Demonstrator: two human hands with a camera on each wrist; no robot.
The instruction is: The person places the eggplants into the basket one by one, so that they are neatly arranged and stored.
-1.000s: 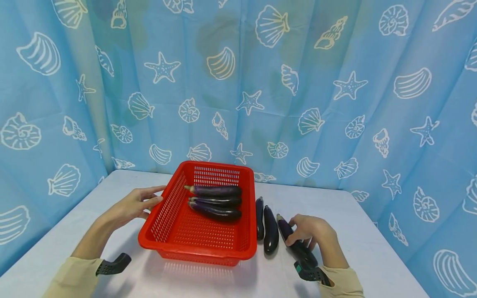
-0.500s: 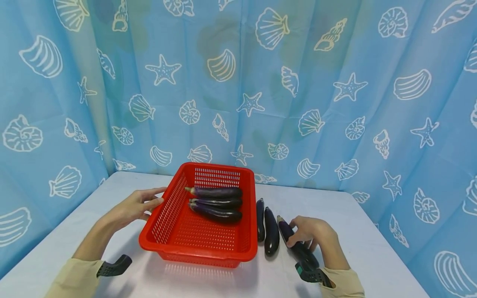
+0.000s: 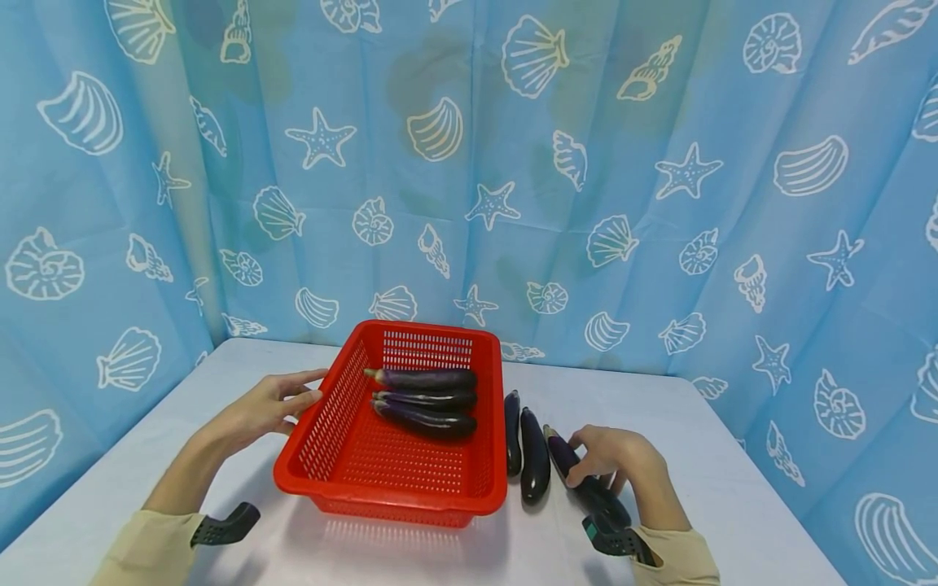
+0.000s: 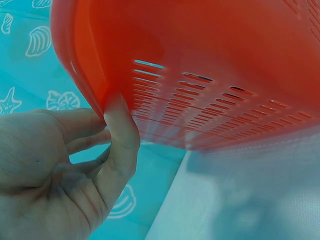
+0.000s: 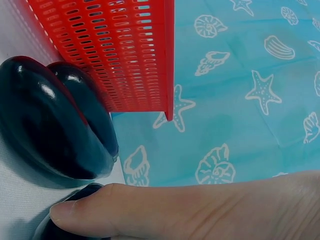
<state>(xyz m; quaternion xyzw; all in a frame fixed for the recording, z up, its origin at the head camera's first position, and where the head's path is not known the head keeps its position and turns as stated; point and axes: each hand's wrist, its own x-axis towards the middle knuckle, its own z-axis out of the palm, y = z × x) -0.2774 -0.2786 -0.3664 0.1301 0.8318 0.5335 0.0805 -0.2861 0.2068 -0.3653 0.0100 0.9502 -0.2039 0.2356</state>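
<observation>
A red plastic basket [image 3: 399, 468] with slotted walls stands on the table. My left hand [image 3: 252, 411] pinches its left rim; in the left wrist view the thumb [image 4: 122, 135] lies against the outer wall under the lip. Three dark purple eggplants lie side by side inside, the nearest one [image 3: 425, 421] curved. Right of the basket, my right hand [image 3: 619, 456] grips an eggplant [image 3: 560, 452] lying slantwise on the table, its thumb [image 5: 100, 212] across it. Two more eggplants, a slim one [image 3: 511, 435] and a thicker one [image 3: 535, 464], lie between that hand and the basket.
A white cloth covers the table [image 3: 396, 557]. Behind and beside it hangs a blue curtain [image 3: 469, 163] printed with white shells and starfish. Black straps with a camera mount [image 3: 227, 525] sit at both wrists over beige sleeves.
The near end of the eggplant in my right hand has shifted slightly to the right. My left hand and the basket have stayed in place.
</observation>
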